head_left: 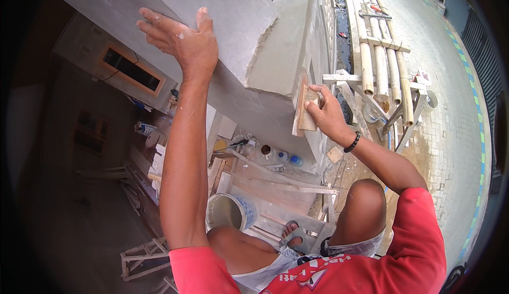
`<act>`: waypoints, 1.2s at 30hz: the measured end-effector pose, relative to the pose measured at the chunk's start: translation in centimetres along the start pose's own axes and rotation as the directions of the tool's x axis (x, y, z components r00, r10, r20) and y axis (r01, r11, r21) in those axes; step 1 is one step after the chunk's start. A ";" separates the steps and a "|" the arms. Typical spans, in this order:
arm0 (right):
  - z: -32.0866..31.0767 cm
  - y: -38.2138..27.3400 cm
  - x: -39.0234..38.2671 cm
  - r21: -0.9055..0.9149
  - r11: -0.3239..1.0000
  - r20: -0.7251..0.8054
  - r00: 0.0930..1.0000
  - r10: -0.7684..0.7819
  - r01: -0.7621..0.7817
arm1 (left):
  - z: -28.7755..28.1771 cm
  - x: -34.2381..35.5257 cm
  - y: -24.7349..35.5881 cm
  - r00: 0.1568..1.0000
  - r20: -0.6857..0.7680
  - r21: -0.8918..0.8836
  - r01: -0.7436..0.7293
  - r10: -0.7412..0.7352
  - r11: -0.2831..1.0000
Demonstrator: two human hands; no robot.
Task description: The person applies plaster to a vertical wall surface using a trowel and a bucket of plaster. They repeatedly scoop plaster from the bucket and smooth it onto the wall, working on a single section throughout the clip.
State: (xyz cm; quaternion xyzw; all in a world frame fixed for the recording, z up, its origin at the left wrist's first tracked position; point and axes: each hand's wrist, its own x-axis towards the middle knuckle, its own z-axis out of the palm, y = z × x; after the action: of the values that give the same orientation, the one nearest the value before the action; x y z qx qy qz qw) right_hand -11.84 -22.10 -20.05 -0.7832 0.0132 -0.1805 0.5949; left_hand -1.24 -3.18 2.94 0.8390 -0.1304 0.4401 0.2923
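Note:
My left hand (183, 42) rests on the lower edge of a grey plastered beam (222, 13), its fingers stretched and the thumb apart; specks of plaster mark it. In my right hand (330, 112) is a wooden plastering float (304, 108), gripped by its block handle. The float's flat face is upright against the outer corner of the plastered wall (283, 44). A rough, broken plaster edge (258, 50) runs between the smooth beam and that wall part.
Below me a bucket (227, 212) stands on the plank platform (275, 193). Bamboo poles (383, 60) lie on a wooden trestle (405, 111) at the right, beside a paved lane (456, 135). Deep in the shade at left are an orange-framed window (132, 68) and a small wooden stand (143, 259).

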 end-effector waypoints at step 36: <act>34.6 -5.7 -18.7 0.017 0.697 0.999 0.011 -0.036 0.717 | -27.2 -37.4 -41.2 -0.124 0.385 -0.691 0.618 -0.914 -0.375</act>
State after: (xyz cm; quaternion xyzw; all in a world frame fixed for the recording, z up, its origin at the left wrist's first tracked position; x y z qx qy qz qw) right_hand -20.12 16.03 -27.59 -0.7942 -0.5491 0.2181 0.1421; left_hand -21.29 44.65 -30.96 0.3390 0.4188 0.1230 0.8334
